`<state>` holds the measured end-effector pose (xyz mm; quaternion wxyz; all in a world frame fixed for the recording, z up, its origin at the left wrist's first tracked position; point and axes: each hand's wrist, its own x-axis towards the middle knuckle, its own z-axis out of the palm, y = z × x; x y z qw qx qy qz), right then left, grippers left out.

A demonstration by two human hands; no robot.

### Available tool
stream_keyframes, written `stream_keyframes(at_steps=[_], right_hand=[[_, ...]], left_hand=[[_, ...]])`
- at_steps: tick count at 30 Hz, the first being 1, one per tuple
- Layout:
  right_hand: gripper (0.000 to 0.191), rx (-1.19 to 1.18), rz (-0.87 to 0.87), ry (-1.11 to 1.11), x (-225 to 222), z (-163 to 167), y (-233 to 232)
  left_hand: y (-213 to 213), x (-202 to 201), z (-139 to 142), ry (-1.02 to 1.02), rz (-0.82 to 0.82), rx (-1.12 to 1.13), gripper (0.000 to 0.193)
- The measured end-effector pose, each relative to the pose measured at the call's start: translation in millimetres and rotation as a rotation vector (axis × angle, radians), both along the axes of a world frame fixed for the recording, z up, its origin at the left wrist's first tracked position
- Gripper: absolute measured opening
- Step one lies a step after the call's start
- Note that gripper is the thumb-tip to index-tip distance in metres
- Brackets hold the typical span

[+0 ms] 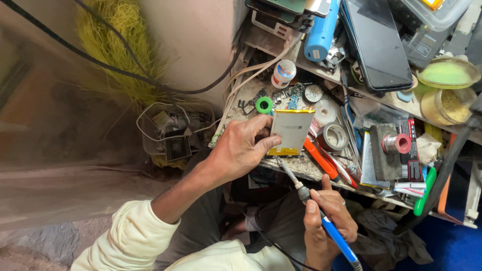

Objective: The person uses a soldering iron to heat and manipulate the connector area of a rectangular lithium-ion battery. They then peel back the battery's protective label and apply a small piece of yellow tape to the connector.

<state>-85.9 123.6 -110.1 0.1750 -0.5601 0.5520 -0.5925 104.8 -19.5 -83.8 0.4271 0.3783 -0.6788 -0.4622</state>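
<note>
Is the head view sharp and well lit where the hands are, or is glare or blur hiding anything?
Head view: even light and sharp focus on the left hand gripping the flat battery and the right hand on the soldering iron; mild sheen on the battery; the left edge is smeared and blurry; the bench is tilted by wide-angle distortion.

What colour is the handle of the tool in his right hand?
Blue handle, seen in the head view.

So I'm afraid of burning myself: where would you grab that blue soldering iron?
Take the soldering iron by its blue handle, from the cord end nearest the body, as the right hand does. The bare metal tip points up toward the flat battery in the left hand; keep the grip well behind it.
</note>
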Motion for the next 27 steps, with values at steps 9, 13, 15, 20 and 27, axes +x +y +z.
stream_keyframes(at_steps=[9,13,15,20,27], right_hand=[[0.015,-0.003,0.011,0.030,-0.5,-1.0,-0.4],[0.015,-0.017,0.006,0.034,-0.6,-1.5,-1.0],[0.015,-0.017,-0.002,0.034,-0.5,-2.0,-1.6],[0.015,-0.014,0.005,0.071,0.2,-1.4,-2.1],[0.017,-0.009,0.002,0.064,-0.3,-3.0,0.1]], left_hand=[[-0.1,0.4,0.3,0.014,-0.005,0.003,0.015],[0.5,0.7,0.5,0.033,-0.012,0.007,0.016],[0.5,0.5,0.5,0.065,-0.025,0.005,0.016],[0.4,1.2,1.2,0.056,-0.022,0.017,0.016],[1.4,1.4,1.8,0.023,-0.010,0.018,0.017]])
